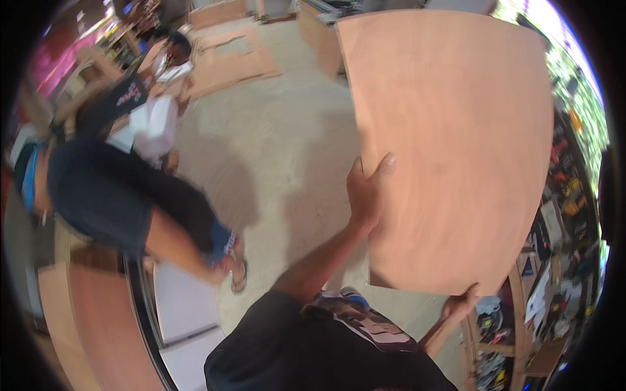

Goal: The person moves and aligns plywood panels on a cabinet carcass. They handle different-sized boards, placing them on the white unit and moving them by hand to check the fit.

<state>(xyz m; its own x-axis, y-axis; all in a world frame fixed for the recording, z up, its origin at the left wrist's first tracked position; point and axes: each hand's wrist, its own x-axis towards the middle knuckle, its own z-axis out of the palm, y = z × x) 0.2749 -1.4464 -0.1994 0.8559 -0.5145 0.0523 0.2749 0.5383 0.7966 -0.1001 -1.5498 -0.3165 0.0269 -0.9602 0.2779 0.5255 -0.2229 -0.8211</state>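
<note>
A large sheet of light brown plywood (456,143) is held up off the floor in front of me, filling the upper right of the head view. My left hand (370,192) grips its left edge, thumb lying over the near face and the other fingers hidden behind. At the bottom edge, toward the right corner, my right hand (462,303) is closed on the same sheet, its thumb over the face. The board's far side is out of sight.
To my left a person in dark clothes (111,195) bends over, blurred. Another person (173,55) is farther back by a cut wooden panel (231,62). Shelves crowded with tools (564,215) line the right side. Boards (98,326) and white panels (186,303) stand at lower left.
</note>
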